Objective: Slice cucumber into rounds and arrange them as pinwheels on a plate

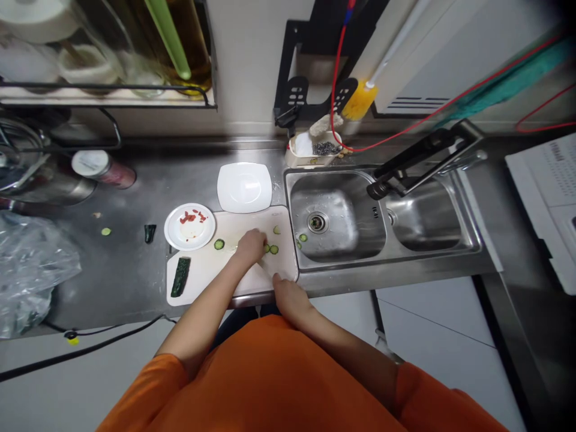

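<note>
On the white cutting board (238,273) my left hand (252,246) is closed, fingers bent down beside cucumber slices (274,249); whatever lies under the fingers is hidden. My right hand (290,297) is wrapped round a knife at the board's front right edge. Its pale blade (266,268) points toward my left hand and barely stands out from the board. Another cucumber slice (219,244) lies left of my left hand. A dark green cucumber piece (180,277) rests at the board's left end.
A plate with red bits (189,245) overlaps the board's back left corner. Behind the board stands a square white plate (244,187). To the right is a double sink (337,264) with a black faucet (405,156). A plastic bag (36,264) lies at the left.
</note>
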The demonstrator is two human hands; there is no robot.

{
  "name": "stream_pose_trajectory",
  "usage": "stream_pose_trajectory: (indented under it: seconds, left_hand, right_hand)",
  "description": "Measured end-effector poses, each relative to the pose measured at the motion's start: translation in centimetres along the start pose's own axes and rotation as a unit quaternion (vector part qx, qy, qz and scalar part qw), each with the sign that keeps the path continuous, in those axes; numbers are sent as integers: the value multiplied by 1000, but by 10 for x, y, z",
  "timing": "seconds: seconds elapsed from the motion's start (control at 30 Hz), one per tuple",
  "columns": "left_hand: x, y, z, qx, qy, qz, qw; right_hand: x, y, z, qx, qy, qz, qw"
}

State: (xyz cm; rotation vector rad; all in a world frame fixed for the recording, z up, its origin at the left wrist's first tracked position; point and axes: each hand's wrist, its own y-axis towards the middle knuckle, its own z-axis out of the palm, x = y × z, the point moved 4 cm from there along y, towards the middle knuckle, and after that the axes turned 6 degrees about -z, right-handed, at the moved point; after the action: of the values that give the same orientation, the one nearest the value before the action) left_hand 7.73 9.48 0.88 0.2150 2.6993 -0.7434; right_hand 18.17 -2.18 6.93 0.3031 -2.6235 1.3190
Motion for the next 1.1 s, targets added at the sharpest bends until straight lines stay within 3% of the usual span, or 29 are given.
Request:
stream_pose_trajectory:
  seconds: [0.2,0.4,0.57,0.7,0.83,0.97,1.1]
  left_hand:
    - [-1,-3,-2,28,-34,-4,999]
    - [9,-9,-11,45,-145,-35,988]
    - [49,-25,-31,-56,-218,-135,965]
    - [71,-40,-31,-101,-244,-166,950]
    - [72,-46,-18,-116,-233,-151,954]
    - [68,-51,-8,-176,-182,-121,960]
    - [69,-59,6,-212,-137,-136,958]
  right_hand:
    - [0,0,0,7,6,2,1000]
    - [-2,0,-1,9,-1,-2,1000]
    - [-6,1,1,7,-3,-9,1000]
    - [-11,5,5,-4,0,-12,1000]
    - [-12,8,5,-17,0,-14,1000]
    - [-10,9,1,-17,-5,-13,1000]
    - [-5,10,-3,-24,-7,-19,1000]
